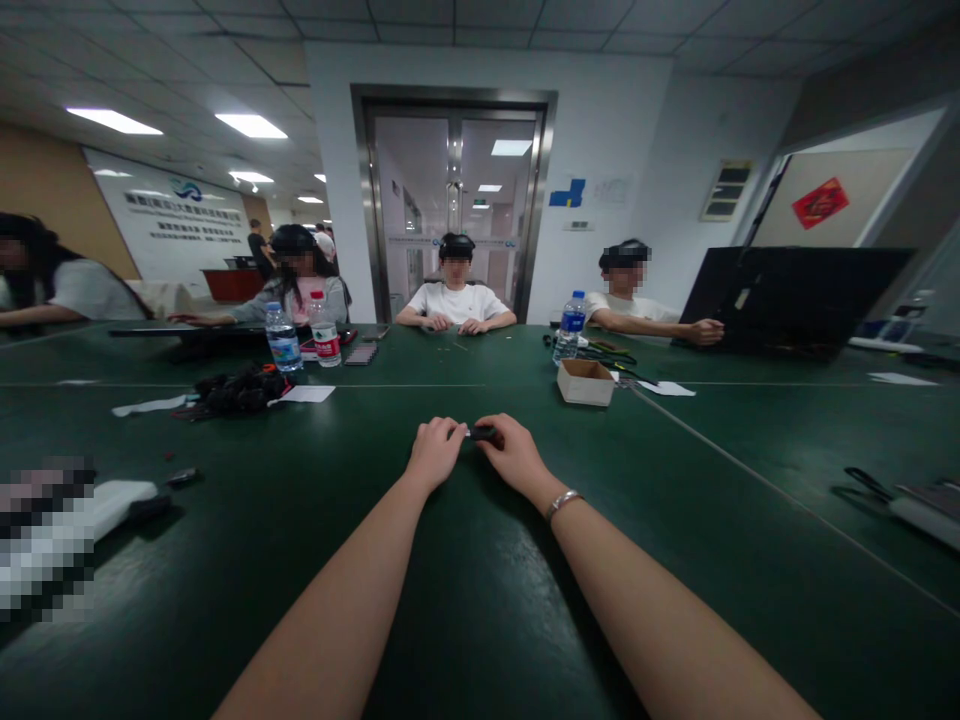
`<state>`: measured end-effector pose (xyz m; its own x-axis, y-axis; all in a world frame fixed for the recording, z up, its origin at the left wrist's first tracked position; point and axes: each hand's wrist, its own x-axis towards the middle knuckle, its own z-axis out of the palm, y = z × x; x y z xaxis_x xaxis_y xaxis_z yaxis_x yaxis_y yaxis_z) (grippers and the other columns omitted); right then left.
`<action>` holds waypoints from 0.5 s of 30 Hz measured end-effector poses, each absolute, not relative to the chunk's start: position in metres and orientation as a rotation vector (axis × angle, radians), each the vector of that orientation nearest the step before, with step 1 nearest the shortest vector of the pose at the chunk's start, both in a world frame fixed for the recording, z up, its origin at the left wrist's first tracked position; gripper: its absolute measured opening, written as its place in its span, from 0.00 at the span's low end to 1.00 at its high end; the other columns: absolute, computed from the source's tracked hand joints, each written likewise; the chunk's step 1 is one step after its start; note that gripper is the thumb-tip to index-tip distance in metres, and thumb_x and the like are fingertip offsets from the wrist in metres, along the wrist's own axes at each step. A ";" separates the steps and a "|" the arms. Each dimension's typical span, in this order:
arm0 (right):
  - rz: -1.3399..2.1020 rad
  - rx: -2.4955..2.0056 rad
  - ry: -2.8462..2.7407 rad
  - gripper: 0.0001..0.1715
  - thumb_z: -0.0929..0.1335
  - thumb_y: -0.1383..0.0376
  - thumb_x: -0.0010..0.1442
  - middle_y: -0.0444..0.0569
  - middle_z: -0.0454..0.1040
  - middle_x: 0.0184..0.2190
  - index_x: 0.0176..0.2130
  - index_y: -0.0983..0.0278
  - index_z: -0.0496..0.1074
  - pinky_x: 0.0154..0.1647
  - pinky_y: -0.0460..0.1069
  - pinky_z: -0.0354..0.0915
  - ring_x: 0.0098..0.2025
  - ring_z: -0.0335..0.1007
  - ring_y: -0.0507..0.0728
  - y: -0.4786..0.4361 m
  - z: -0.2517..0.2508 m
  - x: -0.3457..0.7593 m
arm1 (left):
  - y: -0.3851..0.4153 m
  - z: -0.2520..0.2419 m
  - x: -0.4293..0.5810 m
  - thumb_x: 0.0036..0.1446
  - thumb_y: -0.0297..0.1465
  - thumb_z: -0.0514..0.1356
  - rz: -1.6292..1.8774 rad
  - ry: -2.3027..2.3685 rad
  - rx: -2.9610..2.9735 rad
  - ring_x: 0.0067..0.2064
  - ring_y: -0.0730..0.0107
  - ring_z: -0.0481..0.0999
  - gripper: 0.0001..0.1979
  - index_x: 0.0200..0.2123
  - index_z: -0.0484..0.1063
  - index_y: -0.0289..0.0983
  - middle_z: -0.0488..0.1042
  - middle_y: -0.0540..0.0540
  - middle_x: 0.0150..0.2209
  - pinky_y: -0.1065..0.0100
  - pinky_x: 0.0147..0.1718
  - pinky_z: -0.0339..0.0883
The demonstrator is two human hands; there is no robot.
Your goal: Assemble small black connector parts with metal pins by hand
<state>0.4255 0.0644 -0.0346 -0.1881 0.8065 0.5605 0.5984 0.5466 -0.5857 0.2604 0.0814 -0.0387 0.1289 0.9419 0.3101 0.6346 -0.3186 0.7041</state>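
Note:
Both arms reach forward over the dark green table [480, 560]. Between my hands is a small black stick-like object [482, 433] with a pale, metal-looking tip; its exact kind is too small to make out. My right hand [512, 445], with a silver bracelet at the wrist, is closed around its dark end. On the other side, my left hand [438, 448] pinches at the pale tip with thumb and fingers. The fingers partly cover the object, which is just above or on the tabletop.
A small open cardboard box [585, 383] stands ahead to the right, near a water bottle [570, 328]. Ahead to the left lie black bundled cables [244, 388], beside two bottles. Several people sit around the table. A large black screen [795, 300] is at the right.

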 end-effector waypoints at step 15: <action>0.286 -1.125 -1.896 0.15 0.67 0.75 0.51 0.47 0.70 0.35 0.40 0.63 0.71 0.39 0.49 0.65 0.36 0.66 0.53 0.066 -0.037 0.426 | 0.084 -0.041 0.261 0.62 0.42 0.43 0.900 1.559 2.116 0.42 0.62 0.69 0.19 0.34 0.70 0.42 0.73 0.47 0.39 0.63 0.44 0.60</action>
<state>0.4259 0.0660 -0.0366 -0.1959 0.7959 0.5728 0.5913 0.5619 -0.5785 0.2607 0.0844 -0.0414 0.1881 0.9421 0.2777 0.7116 -0.3256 0.6225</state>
